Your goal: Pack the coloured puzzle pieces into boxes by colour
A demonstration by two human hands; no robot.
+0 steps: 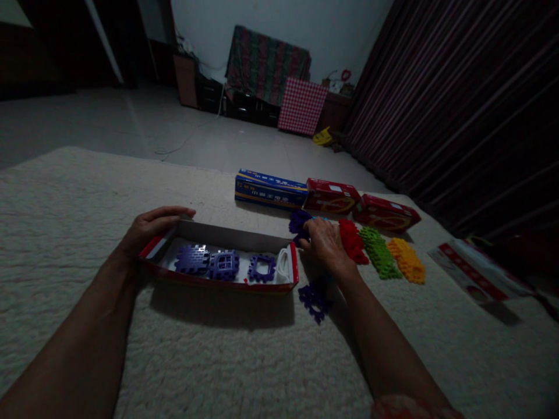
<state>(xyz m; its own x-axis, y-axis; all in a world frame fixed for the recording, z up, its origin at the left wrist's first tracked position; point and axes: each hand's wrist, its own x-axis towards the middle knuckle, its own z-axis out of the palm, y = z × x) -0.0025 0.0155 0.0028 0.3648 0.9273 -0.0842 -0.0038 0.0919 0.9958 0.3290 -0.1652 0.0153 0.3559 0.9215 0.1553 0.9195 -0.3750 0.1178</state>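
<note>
A cream quilted cover [209, 366] carries everything, its far edge falling just past the boxed goods; it runs broadly on the near side of the open box [236, 235] and off to its left. The long box lies crosswise, walls up, reachable over its near rim. Beyond it, a blue box [271, 193] and two red boxes [332, 196] line the far side, leaving a narrow strip; a red-and-white pack [480, 270] stands farther right.

The left hand [152, 226] lies at the box's left end, its grip loosely bent over the far corner; whether it clasps the wall I cannot tell. The right hand [325, 241] is past the right end, its grip partly curled at dark purple pieces [299, 221]; any hold is hidden.

Red [354, 243], green [379, 253] and yellow stacks [407, 260] crowd its right. Inside the box sit purple pieces [192, 259], with a white cord [283, 266] against the right end.
</note>
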